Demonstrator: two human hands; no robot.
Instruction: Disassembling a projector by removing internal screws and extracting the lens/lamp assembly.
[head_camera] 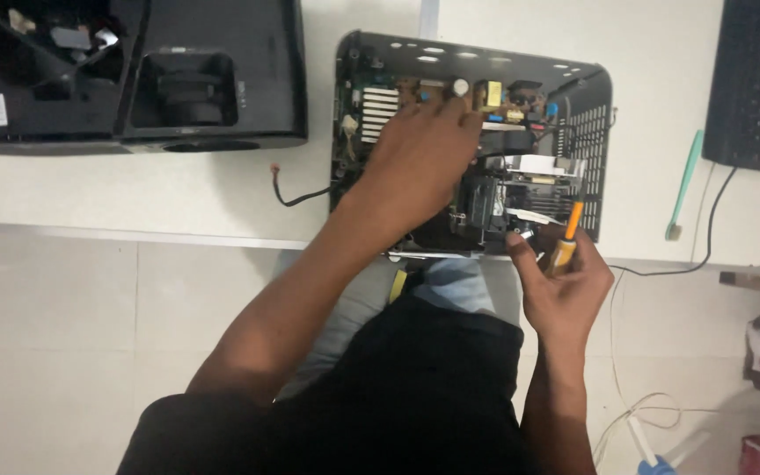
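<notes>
Opened black plastic rectangular device shell (591, 132) at frame centre on white bench (222, 198), left hand (420, 154) spread flat over its green circuit board (380, 105), right hand (565, 286) gripped slim orange-handled screwdriver (566, 237) at lower right edge.

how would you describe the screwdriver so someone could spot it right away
Start at the opened black device with bare circuit boards on the white table. At its near right corner, the right hand grips the screwdriver. Its orange handle stands out from the dark parts around it.

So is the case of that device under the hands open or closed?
Open. The device has no top cover: its circuit board and heat sink fins lie exposed, with the left hand reaching inside.
</notes>
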